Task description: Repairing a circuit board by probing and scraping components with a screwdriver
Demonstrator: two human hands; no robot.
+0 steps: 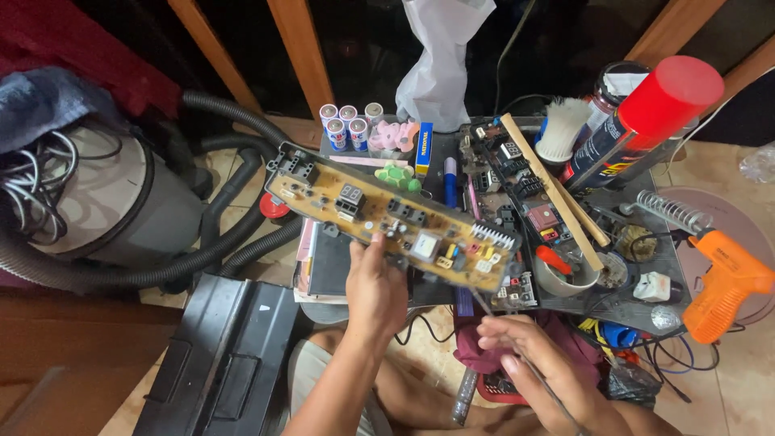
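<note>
Grey vacuum, yellow circuit board, two hands at work.

Well off to the outer side of our left hand (pixel 376 291) we see the grey vacuum cleaner (pixel 105 206), its top hidden under a cloth and a tangle of wires, its black hose (pixel 234 173) curling toward the hand. Below that hand lies a black case (pixel 218 355), cut off at the bottom edge. Our left hand pinches the long yellow circuit board (pixel 395 224) by its near edge, thumb on top, holding it tilted above the cluttered tray (pixel 674 266). Beyond our right hand (pixel 542 367) sit a red-capped spray can (pixel 646 121) and an orange soldering gun (pixel 722 282). The right hand's fingers are closed loosely round a thin metal probe (pixel 492 319), its tip near the board's lower right corner; whether it touches we cannot tell.
</note>
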